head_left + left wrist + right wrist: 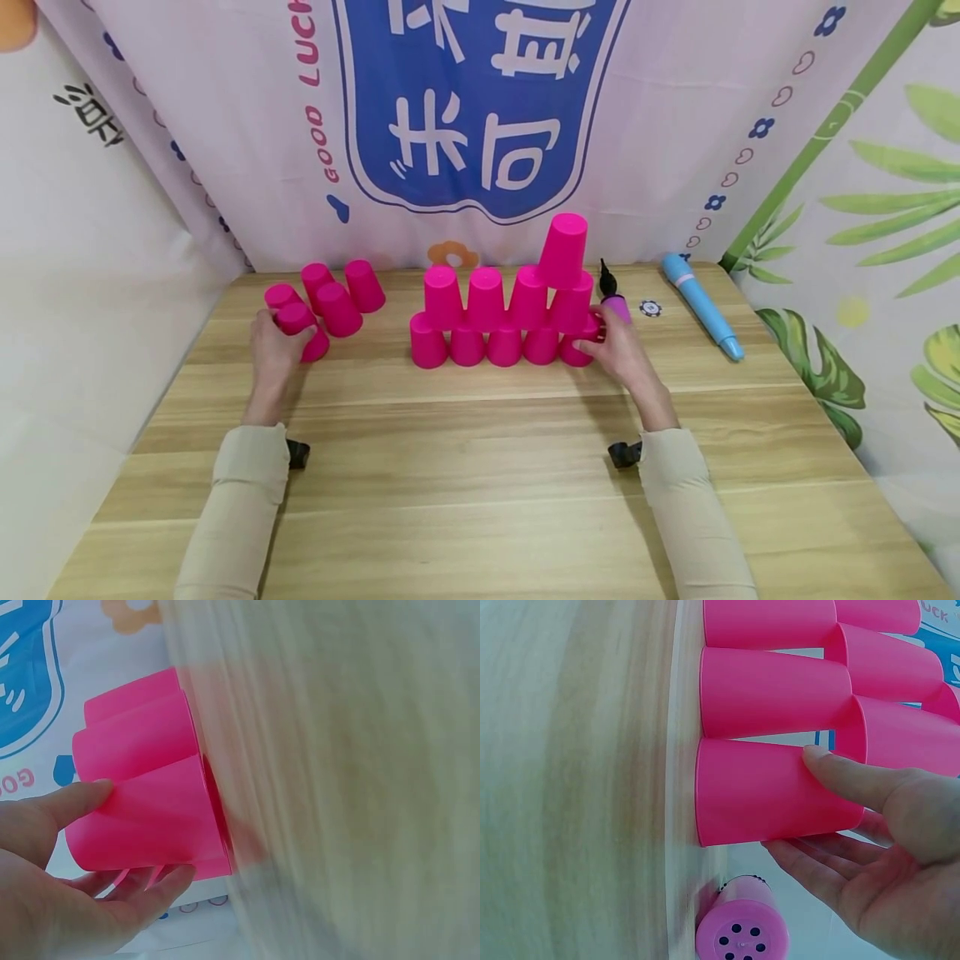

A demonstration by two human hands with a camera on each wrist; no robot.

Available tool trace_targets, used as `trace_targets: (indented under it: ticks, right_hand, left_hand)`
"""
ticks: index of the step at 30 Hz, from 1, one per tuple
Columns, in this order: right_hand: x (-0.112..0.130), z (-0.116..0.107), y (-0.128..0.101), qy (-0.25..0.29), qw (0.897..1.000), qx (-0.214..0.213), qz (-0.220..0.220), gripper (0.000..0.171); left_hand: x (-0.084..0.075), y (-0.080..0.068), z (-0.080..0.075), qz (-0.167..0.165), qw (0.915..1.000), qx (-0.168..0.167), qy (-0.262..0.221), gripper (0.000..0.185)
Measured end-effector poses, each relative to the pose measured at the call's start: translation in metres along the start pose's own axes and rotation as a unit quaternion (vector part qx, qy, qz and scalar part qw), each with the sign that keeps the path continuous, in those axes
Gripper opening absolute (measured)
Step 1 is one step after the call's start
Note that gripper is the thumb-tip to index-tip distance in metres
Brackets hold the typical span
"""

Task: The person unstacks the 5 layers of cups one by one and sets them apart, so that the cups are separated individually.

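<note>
Upside-down bright pink cups are stacked in a wall. Its bottom row point(504, 348) and second row point(486, 300) hold several cups each, and a single top cup point(564, 252) stands at the right end. My right hand point(622, 350) grips the rightmost bottom cup point(769, 793), thumb on the near side and fingers on its right. At the left, my left hand point(274, 348) holds a loose pink cup point(150, 817) between thumb and fingers; its rim appears at the tabletop. Other loose cups point(339, 310) stand upside down just behind it.
Right of the wall lies a purple pump point(617, 307) with a black nozzle, its round holed end facing the right wrist camera. Beside it are a small chip point(651, 308) and a blue stick-shaped object point(703, 307). Printed cloth point(652, 125) hangs behind the wooden table point(465, 483).
</note>
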State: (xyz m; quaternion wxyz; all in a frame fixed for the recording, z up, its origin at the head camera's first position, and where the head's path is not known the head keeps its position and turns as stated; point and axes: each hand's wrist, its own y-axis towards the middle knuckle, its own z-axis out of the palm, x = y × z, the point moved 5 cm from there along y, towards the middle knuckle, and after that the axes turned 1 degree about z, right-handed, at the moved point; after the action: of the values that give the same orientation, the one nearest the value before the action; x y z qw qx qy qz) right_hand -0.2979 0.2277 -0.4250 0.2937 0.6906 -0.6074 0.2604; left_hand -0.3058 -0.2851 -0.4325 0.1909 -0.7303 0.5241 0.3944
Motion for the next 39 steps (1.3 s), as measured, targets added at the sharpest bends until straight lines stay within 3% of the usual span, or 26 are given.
trace_targets:
  ticks: [8, 12, 14, 17, 20, 23, 27, 30, 35, 37, 39]
  right_hand:
    - [0.002, -0.005, 0.001, 0.001, 1.000, -0.008, -0.008, 0.060]
    - [0.004, -0.005, 0.002, 0.002, 1.000, -0.006, -0.016, 0.059]
    - [0.004, -0.003, 0.002, 0.001, 1.000, -0.004, -0.020, 0.059]
    - [0.004, -0.001, 0.001, -0.002, 1.000, -0.003, -0.022, 0.059]
    - [0.002, -0.001, 0.000, -0.001, 1.000, -0.007, -0.016, 0.059]
    - [0.001, 0.000, -0.001, 0.000, 1.000, -0.007, -0.013, 0.060]
    - [0.000, 0.000, -0.001, 0.002, 1.000, -0.007, -0.015, 0.060]
    - [0.002, 0.000, 0.001, 0.008, 1.000, -0.010, -0.020, 0.061]
    - [0.003, 0.000, 0.001, 0.015, 1.000, -0.009, -0.020, 0.060]
    - [0.002, 0.000, 0.000, 0.016, 1.000, -0.007, -0.016, 0.060]
    - [0.001, 0.001, -0.001, 0.018, 1.000, -0.004, -0.014, 0.060]
  left_hand:
    - [-0.005, 0.000, 0.002, 0.021, 0.9995, 0.021, 0.013, 0.064]
    - [-0.017, -0.012, -0.009, 0.036, 0.9980, 0.042, 0.030, 0.074]
    - [-0.031, -0.023, -0.020, 0.054, 0.9969, 0.034, 0.046, 0.074]
    - [-0.067, -0.041, -0.032, 0.087, 0.9937, 0.021, 0.068, 0.071]
    - [-0.112, -0.054, -0.029, 0.133, 0.9902, 0.019, 0.039, 0.066]
    - [-0.156, -0.065, -0.018, 0.190, 0.9817, 0.005, -0.007, 0.064]
    - [-0.208, -0.083, 0.003, 0.273, 0.9588, -0.008, -0.079, 0.059]
    - [-0.243, -0.094, 0.025, 0.307, 0.9417, 0.030, -0.135, 0.060]
    - [-0.288, -0.103, 0.075, 0.323, 0.9149, 0.123, -0.209, 0.066]
    - [-0.298, -0.104, 0.096, 0.311, 0.9126, 0.158, -0.213, 0.071]
    - [-0.304, -0.104, 0.114, 0.296, 0.9160, 0.178, -0.204, 0.077]
